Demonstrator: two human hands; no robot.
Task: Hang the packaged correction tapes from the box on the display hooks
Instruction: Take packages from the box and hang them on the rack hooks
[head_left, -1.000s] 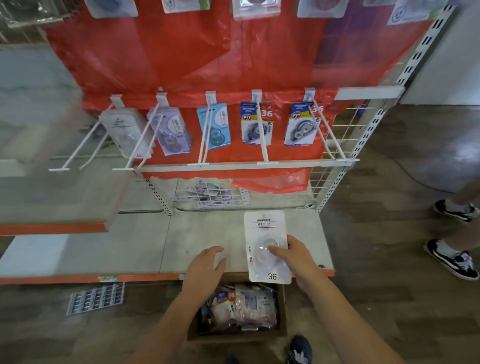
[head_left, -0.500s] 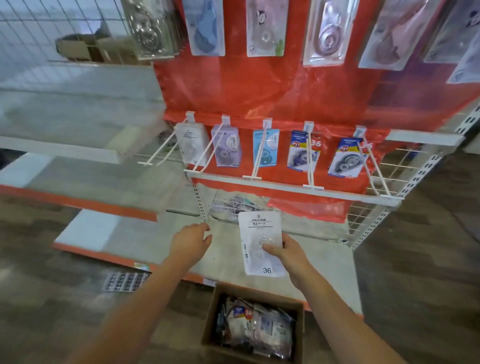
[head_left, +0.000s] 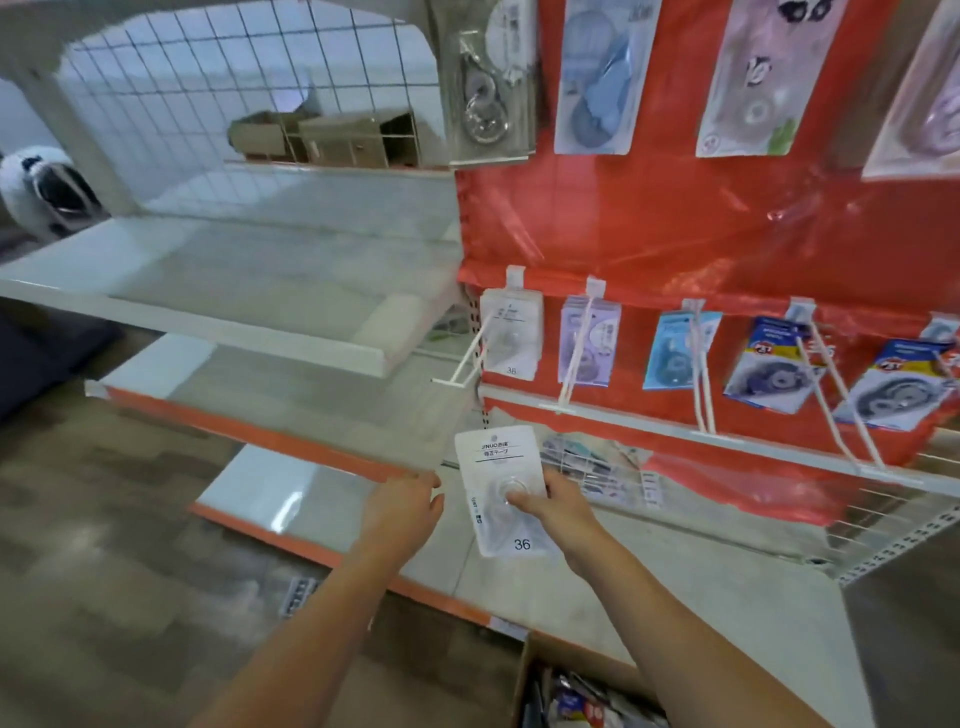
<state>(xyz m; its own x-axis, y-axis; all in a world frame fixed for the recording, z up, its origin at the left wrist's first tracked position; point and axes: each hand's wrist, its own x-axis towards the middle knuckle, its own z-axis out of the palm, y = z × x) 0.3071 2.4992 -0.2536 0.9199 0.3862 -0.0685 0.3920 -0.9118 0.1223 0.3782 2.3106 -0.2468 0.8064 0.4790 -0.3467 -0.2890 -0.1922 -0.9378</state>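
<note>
Thumb and fingers of the right hand pinch the lower middle of a white pack, thumb pressed on the clear bubble, so the printed top edge stands free above the grip, presumably to leave the hanging end clear for a hook. Up from the grip, the leftmost hook carries matching white packs marked with the same 36, which looks like the intended spot; its tip points out toward the person. Just left of the pack, the left hand hovers apart from it, fingers loosely curled and holding nothing, probably ready to steady the pack or the hook. Below the grip and nearer the person, the box sits on the floor with more packs inside. Hooks further right hold different colours.
</note>
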